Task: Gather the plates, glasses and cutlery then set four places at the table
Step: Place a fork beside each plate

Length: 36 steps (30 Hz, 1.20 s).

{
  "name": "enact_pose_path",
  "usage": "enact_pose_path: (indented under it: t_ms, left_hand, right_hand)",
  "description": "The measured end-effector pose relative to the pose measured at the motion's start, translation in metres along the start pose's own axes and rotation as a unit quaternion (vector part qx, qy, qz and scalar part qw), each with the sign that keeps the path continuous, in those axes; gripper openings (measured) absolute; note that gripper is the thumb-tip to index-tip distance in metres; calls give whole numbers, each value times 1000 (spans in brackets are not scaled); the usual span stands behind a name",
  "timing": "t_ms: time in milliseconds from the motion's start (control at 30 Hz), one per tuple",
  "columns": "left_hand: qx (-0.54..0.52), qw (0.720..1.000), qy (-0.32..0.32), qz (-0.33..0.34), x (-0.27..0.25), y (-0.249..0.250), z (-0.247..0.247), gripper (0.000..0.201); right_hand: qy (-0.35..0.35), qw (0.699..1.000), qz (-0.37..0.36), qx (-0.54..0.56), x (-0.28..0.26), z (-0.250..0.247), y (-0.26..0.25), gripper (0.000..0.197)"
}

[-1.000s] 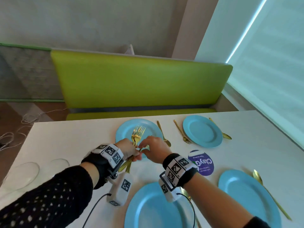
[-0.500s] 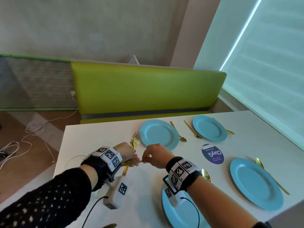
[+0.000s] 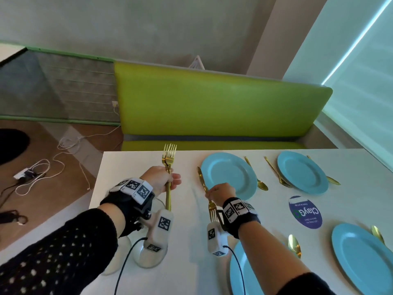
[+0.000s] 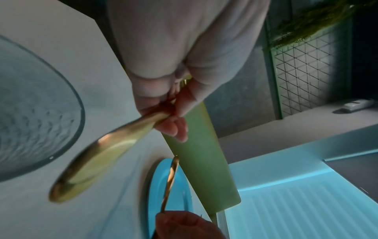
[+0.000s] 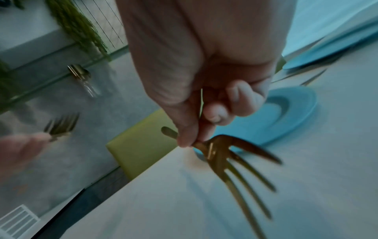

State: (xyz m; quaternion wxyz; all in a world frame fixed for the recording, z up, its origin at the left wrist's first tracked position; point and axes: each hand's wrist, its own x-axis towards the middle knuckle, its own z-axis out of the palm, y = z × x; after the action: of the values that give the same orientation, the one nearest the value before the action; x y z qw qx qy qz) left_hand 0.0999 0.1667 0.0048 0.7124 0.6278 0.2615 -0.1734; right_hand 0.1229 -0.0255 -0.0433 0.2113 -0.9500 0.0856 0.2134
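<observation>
My left hand (image 3: pixel 170 182) grips a small bundle of gold forks (image 3: pixel 169 154) upright over the table's far left; their handles (image 4: pixel 98 161) stick out below the fingers. My right hand (image 3: pixel 209 193) pinches a single gold fork (image 3: pixel 210 209) by its neck, tines (image 5: pixel 245 174) pointing back toward my wrist. Its handle (image 3: pixel 201 175) lies along the left rim of the far-left blue plate (image 3: pixel 228 175). Three more blue plates sit at far right (image 3: pixel 302 172), near right (image 3: pixel 361 256) and near left (image 3: pixel 238 273), the last partly under my right arm.
Gold spoons (image 3: pixel 256 177) (image 3: pixel 294 244) lie beside plates, and a fork (image 3: pixel 276 173) lies left of the far-right plate. Clear glassware (image 3: pixel 148 258) sits under my left wrist. A purple sticker (image 3: pixel 305 211) marks the table middle. Behind is a green bench (image 3: pixel 212 107); cables (image 3: pixel 42 171) lie on the floor.
My right hand has drawn one fork out of the bundle and moved right to the far-left plate's edge. My left hand now holds the remaining forks upright. The view has swung left.
</observation>
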Motion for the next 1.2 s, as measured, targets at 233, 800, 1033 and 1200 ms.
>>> enact_pose_path:
  t_ms: [233, 800, 1033, 1200]
  left_hand:
    - [-15, 1000, 15, 10, 18, 3, -1, 27]
    - [-19, 999, 30, -14, 47, 5, 2, 30]
    - [-19, 999, 35, -8, 49, 7, 2, 26]
    - [-17, 999, 31, -11, 48, 4, 4, 27]
  right_hand:
    - [-22, 986, 18, -165, 39, 32, -22, 33]
    - [56, 991, 107, 60, 81, 36, -32, 17]
    - [63, 985, 128, 94, 89, 30, -29, 26]
    - [56, 985, 123, 108, 89, 29, -28, 26]
